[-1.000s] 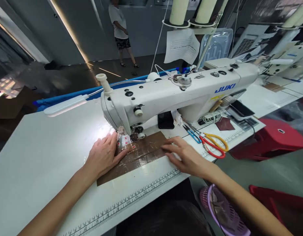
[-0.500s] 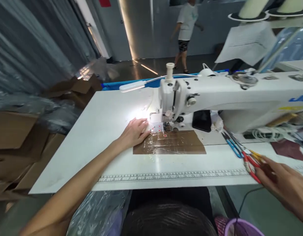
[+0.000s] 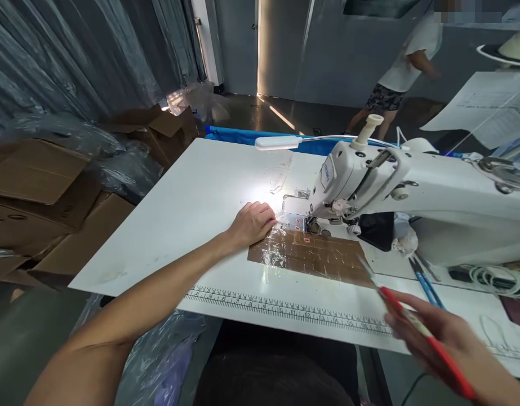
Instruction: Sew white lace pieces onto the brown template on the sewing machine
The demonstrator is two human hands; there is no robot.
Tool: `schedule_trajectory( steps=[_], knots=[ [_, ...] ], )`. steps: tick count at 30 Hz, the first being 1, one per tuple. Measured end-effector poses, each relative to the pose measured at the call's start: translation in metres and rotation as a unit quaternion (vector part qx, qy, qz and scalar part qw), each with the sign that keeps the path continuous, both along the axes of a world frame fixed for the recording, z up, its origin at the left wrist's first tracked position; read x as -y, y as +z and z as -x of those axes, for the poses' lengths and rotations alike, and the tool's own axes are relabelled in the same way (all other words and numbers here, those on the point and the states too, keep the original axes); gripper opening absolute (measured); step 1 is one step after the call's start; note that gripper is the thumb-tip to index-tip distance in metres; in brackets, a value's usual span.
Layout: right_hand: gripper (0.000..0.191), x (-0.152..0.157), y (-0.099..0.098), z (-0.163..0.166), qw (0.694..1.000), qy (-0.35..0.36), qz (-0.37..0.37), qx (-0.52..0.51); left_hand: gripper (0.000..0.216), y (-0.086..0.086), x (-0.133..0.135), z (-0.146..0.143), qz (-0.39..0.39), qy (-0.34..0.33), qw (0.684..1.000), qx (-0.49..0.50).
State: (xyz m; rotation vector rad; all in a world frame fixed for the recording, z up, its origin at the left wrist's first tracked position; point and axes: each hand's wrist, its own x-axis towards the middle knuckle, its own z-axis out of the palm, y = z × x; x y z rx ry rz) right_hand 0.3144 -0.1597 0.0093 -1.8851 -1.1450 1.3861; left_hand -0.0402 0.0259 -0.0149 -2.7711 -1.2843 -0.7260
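left hand flat, fingers together, pinning brown piece by the needle. right hand clamped on red scissors, tips toward it. trimming step; next calls for steady aim.

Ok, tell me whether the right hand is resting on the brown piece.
No, the right hand holds red scissors clear of the brown piece.

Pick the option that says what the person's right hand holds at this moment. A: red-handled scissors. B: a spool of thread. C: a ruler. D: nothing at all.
A: the right hand is closed around red-handled scissors, their tip pointing at the brown plastic-covered piece by the sewing machine, while the left hand rests on that piece's far-left corner.
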Motion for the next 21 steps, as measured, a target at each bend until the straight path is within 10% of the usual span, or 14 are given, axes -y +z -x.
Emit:
schedule_trajectory(
  steps=[8,16,21],
  knots=[
    [0.048,-0.082,0.019,0.131,0.951,0.182,0.051,-0.246,0.027,-0.003,0.004,0.0,-0.005,0.009,1.0,-0.02],
    [0.052,-0.096,0.001,0.135,0.974,0.112,-0.05,-0.193,0.017,-0.002,-0.011,0.003,0.076,0.049,0.994,-0.06],
    [0.045,-0.068,0.011,0.097,0.99,0.124,-0.053,-0.037,0.017,0.024,-0.076,0.074,0.101,0.261,0.954,-0.11]
  ],
)
